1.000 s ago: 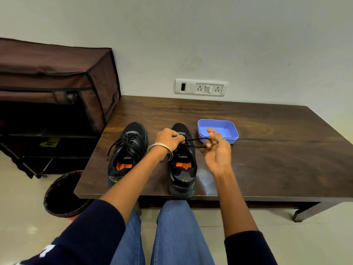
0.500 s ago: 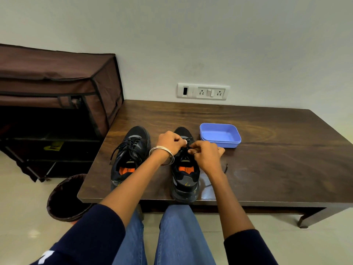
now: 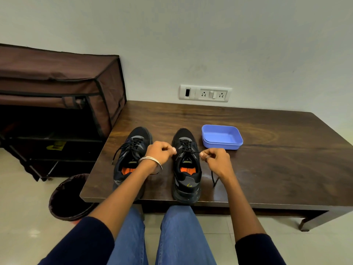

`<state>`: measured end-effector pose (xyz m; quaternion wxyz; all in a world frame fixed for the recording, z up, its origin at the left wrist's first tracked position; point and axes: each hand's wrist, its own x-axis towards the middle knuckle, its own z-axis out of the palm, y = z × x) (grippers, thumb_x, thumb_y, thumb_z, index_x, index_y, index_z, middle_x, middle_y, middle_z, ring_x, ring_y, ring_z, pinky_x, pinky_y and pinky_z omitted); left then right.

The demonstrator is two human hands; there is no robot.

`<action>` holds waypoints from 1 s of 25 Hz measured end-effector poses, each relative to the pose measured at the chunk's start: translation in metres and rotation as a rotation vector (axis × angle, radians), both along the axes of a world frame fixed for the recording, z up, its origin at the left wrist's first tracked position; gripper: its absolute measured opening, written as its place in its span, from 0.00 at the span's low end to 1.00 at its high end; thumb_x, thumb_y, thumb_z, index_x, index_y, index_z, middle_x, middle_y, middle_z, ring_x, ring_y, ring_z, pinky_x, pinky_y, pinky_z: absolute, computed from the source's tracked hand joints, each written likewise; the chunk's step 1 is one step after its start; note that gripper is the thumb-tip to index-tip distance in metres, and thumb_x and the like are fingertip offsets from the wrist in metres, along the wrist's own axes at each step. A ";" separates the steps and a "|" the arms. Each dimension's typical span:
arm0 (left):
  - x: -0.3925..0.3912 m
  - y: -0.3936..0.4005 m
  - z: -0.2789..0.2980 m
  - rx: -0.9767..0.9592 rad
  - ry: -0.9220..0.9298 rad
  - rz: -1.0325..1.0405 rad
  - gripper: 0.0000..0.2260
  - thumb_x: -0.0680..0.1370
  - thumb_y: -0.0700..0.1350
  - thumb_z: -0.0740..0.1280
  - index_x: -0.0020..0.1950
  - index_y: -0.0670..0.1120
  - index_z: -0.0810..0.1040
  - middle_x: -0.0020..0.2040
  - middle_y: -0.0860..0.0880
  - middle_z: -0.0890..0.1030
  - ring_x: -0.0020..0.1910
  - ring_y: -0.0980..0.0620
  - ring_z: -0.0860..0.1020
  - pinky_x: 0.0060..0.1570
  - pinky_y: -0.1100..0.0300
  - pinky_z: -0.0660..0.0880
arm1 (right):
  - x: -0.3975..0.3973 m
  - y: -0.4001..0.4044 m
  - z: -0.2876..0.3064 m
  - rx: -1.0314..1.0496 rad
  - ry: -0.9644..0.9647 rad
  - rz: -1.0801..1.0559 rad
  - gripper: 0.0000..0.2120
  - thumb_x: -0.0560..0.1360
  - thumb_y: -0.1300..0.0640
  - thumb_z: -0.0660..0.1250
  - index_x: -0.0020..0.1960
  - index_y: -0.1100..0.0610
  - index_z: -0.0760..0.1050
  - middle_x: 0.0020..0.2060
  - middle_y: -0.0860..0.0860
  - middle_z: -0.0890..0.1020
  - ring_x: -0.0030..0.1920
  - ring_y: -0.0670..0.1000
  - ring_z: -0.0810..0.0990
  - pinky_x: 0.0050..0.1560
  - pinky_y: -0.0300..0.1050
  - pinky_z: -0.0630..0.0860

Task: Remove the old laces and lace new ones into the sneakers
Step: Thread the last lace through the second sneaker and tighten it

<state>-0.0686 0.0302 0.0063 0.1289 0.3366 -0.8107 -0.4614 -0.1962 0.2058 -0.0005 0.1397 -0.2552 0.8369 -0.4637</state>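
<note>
Two black sneakers with orange insoles stand side by side on the dark wooden table (image 3: 277, 169), toes toward the wall. The left sneaker (image 3: 131, 155) is laced, its lace ends hanging loose to the left. Over the right sneaker (image 3: 187, 169), a black lace (image 3: 189, 153) is stretched sideways between my hands. My left hand (image 3: 160, 152) pinches one end at the sneaker's left side. On the other side, my right hand (image 3: 215, 159) pinches the second end, and the rest of that lace trails onto the table by my wrist.
A blue plastic tray (image 3: 221, 139) sits just beyond my right hand. A dark waste bin (image 3: 68, 197) stands on the floor at the table's left corner, with a brown fabric rack (image 3: 57, 104) behind it. A socket panel (image 3: 205, 93) is on the wall.
My hands were together over the right sneaker's eyelets half a second ago. They have moved apart, drawing the lace taut across the shoe. The camera has tipped slightly.
</note>
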 end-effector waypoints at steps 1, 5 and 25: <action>-0.002 0.004 0.004 0.211 0.136 0.033 0.09 0.78 0.44 0.67 0.38 0.47 0.82 0.42 0.46 0.83 0.42 0.52 0.76 0.41 0.60 0.73 | 0.000 0.000 0.003 -0.089 -0.071 0.028 0.07 0.75 0.56 0.71 0.41 0.58 0.83 0.39 0.52 0.85 0.44 0.51 0.83 0.51 0.47 0.78; -0.021 0.026 0.012 0.763 0.515 0.081 0.12 0.81 0.39 0.60 0.41 0.40 0.80 0.41 0.45 0.82 0.43 0.51 0.80 0.45 0.63 0.78 | 0.005 -0.016 0.015 -0.601 -0.529 0.004 0.12 0.79 0.56 0.64 0.46 0.65 0.80 0.47 0.56 0.85 0.48 0.52 0.83 0.53 0.42 0.78; -0.043 0.034 -0.006 0.438 0.569 0.154 0.06 0.74 0.33 0.70 0.46 0.43 0.77 0.37 0.45 0.83 0.31 0.54 0.82 0.38 0.62 0.79 | 0.024 -0.056 -0.005 -0.769 -0.549 -0.335 0.02 0.72 0.69 0.71 0.44 0.64 0.79 0.35 0.58 0.84 0.33 0.52 0.83 0.42 0.46 0.82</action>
